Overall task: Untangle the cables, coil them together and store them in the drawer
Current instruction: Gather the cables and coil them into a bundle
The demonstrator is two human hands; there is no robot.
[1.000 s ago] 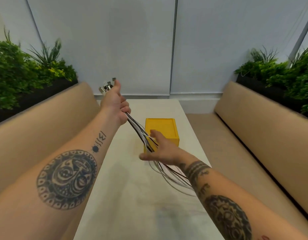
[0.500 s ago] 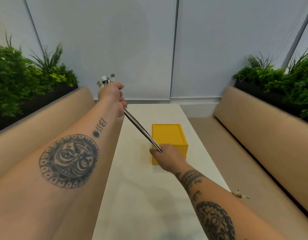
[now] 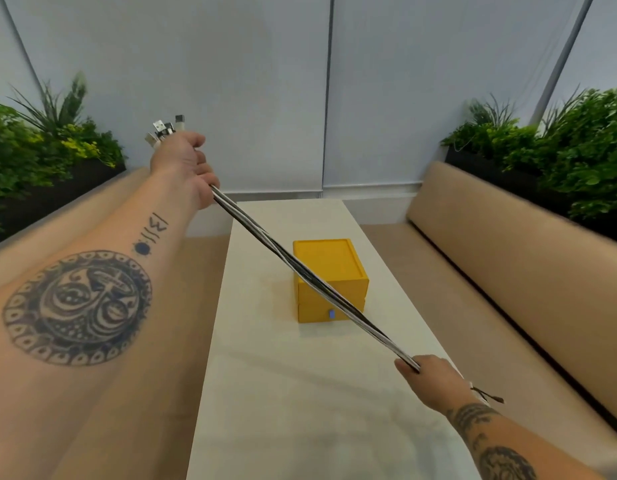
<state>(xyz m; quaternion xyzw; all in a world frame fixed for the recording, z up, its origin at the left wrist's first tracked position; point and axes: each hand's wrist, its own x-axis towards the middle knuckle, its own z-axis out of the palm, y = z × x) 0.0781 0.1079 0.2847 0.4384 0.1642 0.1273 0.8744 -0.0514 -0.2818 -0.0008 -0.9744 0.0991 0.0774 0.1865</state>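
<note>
Linking left hand [image 3: 182,164], right hand [image 3: 435,375]: cables [image 3: 310,276], seemingly taut.

The cables [image 3: 314,282], a bundle of black and white strands loosely twisted round one another, are running taut in a straight slant from the raised left hand [image 3: 184,164] down to the right hand [image 3: 435,375]. Their plugs [image 3: 165,128] are sticking out in a cluster just above the left hand. The yellow drawer box [image 3: 329,265] is sitting on the worktop [image 3: 265,393] beyond the right hand, under the span, both drawers closed, the lower one showing a small blue knob [image 3: 331,314].
</note>
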